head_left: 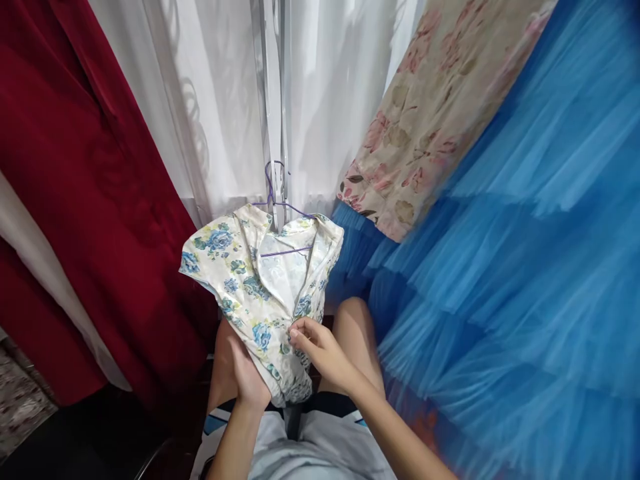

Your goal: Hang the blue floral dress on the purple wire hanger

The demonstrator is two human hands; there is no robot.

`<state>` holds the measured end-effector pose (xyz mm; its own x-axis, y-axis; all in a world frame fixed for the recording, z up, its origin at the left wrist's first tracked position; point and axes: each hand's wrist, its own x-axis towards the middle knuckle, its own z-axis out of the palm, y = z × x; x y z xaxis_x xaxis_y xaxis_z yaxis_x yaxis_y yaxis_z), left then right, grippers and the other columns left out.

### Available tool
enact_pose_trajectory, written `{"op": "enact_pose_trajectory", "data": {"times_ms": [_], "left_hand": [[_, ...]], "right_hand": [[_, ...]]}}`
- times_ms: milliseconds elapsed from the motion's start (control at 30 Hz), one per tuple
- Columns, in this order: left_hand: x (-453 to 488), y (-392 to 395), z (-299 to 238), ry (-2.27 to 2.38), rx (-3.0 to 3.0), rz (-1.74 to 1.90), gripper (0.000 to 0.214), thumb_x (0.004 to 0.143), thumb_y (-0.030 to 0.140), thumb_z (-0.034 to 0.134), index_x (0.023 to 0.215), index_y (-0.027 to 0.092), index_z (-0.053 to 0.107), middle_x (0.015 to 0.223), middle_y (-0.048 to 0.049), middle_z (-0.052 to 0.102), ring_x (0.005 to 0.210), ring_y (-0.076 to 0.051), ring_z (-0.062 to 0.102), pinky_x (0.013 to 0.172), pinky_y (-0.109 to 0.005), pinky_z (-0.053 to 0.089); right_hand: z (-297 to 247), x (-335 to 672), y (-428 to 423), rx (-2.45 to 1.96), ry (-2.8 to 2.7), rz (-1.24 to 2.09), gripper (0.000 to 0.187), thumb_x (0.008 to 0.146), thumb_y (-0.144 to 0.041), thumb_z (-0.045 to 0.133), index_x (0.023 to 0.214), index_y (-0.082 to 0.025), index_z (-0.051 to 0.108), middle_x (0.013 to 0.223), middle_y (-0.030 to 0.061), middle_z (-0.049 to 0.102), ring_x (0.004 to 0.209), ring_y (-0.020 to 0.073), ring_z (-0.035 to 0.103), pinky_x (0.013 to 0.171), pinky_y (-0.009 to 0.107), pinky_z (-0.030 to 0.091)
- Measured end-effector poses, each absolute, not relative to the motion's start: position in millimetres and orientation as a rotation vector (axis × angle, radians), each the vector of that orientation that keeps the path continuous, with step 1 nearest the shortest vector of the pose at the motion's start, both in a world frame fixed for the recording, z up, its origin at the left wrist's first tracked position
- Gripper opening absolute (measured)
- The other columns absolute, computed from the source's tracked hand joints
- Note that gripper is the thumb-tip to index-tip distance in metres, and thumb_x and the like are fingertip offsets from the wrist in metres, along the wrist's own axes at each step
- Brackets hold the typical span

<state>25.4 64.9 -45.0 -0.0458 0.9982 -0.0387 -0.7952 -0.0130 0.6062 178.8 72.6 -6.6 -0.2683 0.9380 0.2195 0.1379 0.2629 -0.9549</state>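
Note:
A cream blouse (240, 280) with blue roses and an open V-neck hangs on a thin purple hanger (286, 253) in front of me, above my lap. My left hand (249, 375) cups the blouse's lower left side, its fingers partly hidden behind the cloth. At the base of the neckline, the thumb and fingertips of my right hand (313, 343) pinch the front edge of the fabric. The blouse's lower end is bunched between my knees.
White sheer curtains (220, 100) and a pale metal stand (273, 113) rise behind the blouse. A dark red cloth (100, 200) hangs at left. At right are a pink-flowered beige cloth (400, 160) and a layered blue tulle skirt (515, 300). A black seat (85, 433) is lower left.

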Motion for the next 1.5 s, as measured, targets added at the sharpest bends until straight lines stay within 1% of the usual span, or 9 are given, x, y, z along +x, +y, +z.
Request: {"op": "enact_pose_trajectory", "data": {"times_ms": [67,167,233,467,667,1000,1233,1367,1500], "left_hand": [[19.5,55.7,-50.2,0.581,0.481,1.489,0.083,0.076,0.083,0.050,0.135,0.025,0.059,0.138,-0.0120,0.058,0.136,-0.036,0.045,0.111,-0.048,0.041],[17.5,51.2,-57.0,0.726,0.667,1.421,0.075,0.074,0.051,0.078,0.140,0.025,0.053,0.139,-0.0108,0.059,0.137,-0.033,0.046,0.115,-0.045,0.037],[20.4,54.5,-62.0,0.811,0.791,1.410,0.072,0.074,0.036,0.081,0.139,0.023,0.054,0.139,-0.0109,0.059,0.136,-0.031,0.048,0.116,-0.043,0.036],[30.9,63.7,-68.4,0.886,0.769,1.431,0.068,0.077,0.035,0.079,0.138,0.024,0.052,0.141,-0.0101,0.058,0.132,-0.030,0.052,0.114,-0.044,0.039],[31.2,54.8,-59.3,0.799,0.784,1.379,0.062,0.080,0.030,0.076,0.137,0.026,0.052,0.139,-0.0069,0.059,0.133,-0.025,0.052,0.114,-0.040,0.038],[-10.2,77.6,-64.3,1.047,0.882,1.512,0.049,0.062,0.022,0.077,0.109,0.012,0.067,0.107,-0.0116,0.073,0.102,-0.031,0.068,0.092,-0.040,0.052],[-13.2,74.9,-57.5,1.404,1.003,2.282,0.048,0.073,0.026,0.071,0.117,0.021,0.052,0.121,-0.0105,0.058,0.115,-0.026,0.057,0.098,-0.037,0.046],[20.8,61.9,-49.3,1.310,1.459,1.905,0.032,0.083,0.026,0.064,0.114,0.024,0.057,0.118,-0.0090,0.059,0.115,-0.026,0.056,0.104,-0.038,0.041],[31.8,64.0,-42.0,1.262,1.550,1.636,0.013,0.087,0.025,0.058,0.099,0.022,0.060,0.097,-0.0052,0.065,0.096,-0.023,0.061,0.088,-0.032,0.046]], "right_hand": [[-13.2,168.8,72.5,-1.030,-1.581,1.088,0.026,0.094,-0.043,0.055,0.086,-0.019,0.059,0.073,0.0013,0.062,0.068,0.0165,0.056,0.065,0.029,0.042],[-21.4,164.1,72.5,-1.083,-1.541,1.000,0.028,0.094,-0.044,0.056,0.081,-0.020,0.053,0.067,-0.0009,0.058,0.061,0.0154,0.053,0.062,0.028,0.040],[-23.0,167.4,70.9,-1.098,-1.538,0.959,0.029,0.095,-0.045,0.054,0.080,-0.021,0.050,0.064,-0.0022,0.056,0.059,0.0149,0.051,0.060,0.028,0.039],[-10.4,188.9,64.4,-1.161,-1.664,0.864,0.041,0.098,-0.047,0.047,0.067,-0.021,0.048,0.060,-0.0019,0.052,0.058,0.0143,0.047,0.059,0.027,0.036],[-8.1,193.5,69.6,-1.069,-1.536,1.001,0.031,0.095,-0.047,0.053,0.078,-0.022,0.049,0.055,-0.0048,0.051,0.052,0.0135,0.046,0.055,0.026,0.035],[0.1,190.0,62.2,-1.015,-1.396,1.024,0.023,0.089,-0.031,0.058,0.070,-0.019,0.055,0.059,-0.0029,0.051,0.057,0.0123,0.045,0.057,0.026,0.032],[-4.3,157.3,68.6,-0.945,-1.216,1.332,0.013,0.075,-0.025,0.058,0.064,-0.019,0.057,0.044,-0.0054,0.047,0.041,0.0100,0.036,0.046,0.024,0.025],[1.9,138.4,70.3,-0.919,-1.168,1.370,0.014,0.073,-0.026,0.061,0.062,-0.019,0.057,0.043,-0.0059,0.046,0.041,0.0087,0.034,0.045,0.024,0.024],[5.2,136.1,70.5,-0.930,-1.207,1.328,0.017,0.072,-0.028,0.063,0.059,-0.019,0.056,0.045,-0.0047,0.047,0.043,0.0089,0.037,0.047,0.024,0.025]]}}
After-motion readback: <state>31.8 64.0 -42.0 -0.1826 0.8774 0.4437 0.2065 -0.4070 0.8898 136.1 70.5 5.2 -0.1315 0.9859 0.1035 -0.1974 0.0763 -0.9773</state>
